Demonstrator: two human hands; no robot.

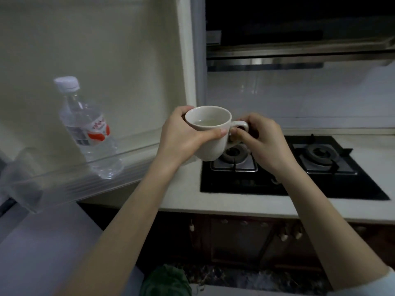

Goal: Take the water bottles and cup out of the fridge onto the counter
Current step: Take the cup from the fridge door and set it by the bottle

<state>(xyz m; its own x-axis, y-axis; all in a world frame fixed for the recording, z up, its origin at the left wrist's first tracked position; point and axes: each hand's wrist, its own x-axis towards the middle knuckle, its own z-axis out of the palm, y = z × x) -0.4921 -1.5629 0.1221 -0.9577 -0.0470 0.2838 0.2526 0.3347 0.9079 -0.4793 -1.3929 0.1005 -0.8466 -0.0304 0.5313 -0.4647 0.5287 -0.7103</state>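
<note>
Two hands hold one white cup (210, 133) in the air, seen from the head camera looking down and forward. The left hand (181, 138) wraps around the body of the cup, its thumb lying across the near side and its fingers curled behind the far side just under the rim. The right hand (261, 142) is closed on the handle, which points to the right, with the fingertips pinched around the loop. The cup stands upright and holds a pale liquid that reaches a little below the rim. It hangs just past the right edge of the open fridge door (106, 60), above the left corner of the counter (213, 202) and in front of the left burner (234, 154) of a black gas stove (267, 184). The cup touches neither the counter nor the stove.

One water bottle (89, 129) stands in the clear shelf (70, 184) of the fridge door, at the left of the picture. It is clear plastic with a white cap and a red and white label, and it looks tilted in this wide-angle view. It is well apart from the cup and from both hands.

A second burner (319, 155) sits to the right on the stove. A steel range hood (299, 54) hangs above it, and white tiles (299, 95) cover the wall behind. Dark cupboards (245, 238) run below the counter.
</note>
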